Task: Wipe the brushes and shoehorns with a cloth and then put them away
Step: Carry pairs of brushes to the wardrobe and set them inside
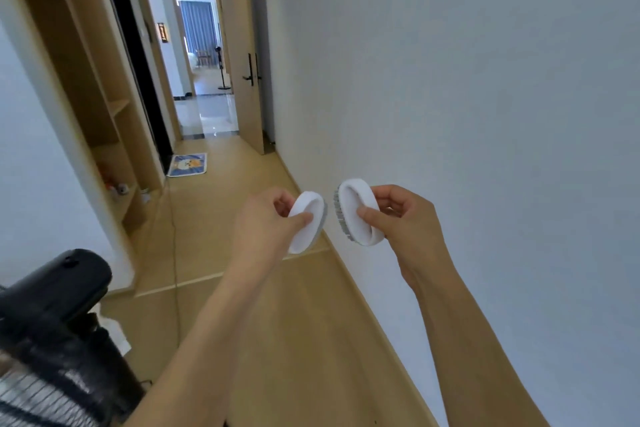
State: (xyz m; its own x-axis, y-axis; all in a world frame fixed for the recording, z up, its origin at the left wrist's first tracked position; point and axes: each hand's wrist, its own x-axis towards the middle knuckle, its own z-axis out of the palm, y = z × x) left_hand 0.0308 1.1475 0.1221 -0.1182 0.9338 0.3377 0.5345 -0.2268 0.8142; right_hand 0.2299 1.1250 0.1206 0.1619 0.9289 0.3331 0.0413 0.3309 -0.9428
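I hold two oval white brushes with grey bristles in front of me, above the wooden floor. My left hand (268, 222) pinches the left brush (308, 224) by its white back, thumb on its face. My right hand (398, 215) grips the right brush (356, 215) the same way. The bristle sides face each other with a small gap between them. No cloth or shoehorn is in view.
A white wall (467, 97) runs along the right. An open wooden shelf unit (114, 149) stands at left with small items on its low shelves. A black fan (52, 340) sits at lower left. A doormat (188, 164) lies before an open doorway (204, 80).
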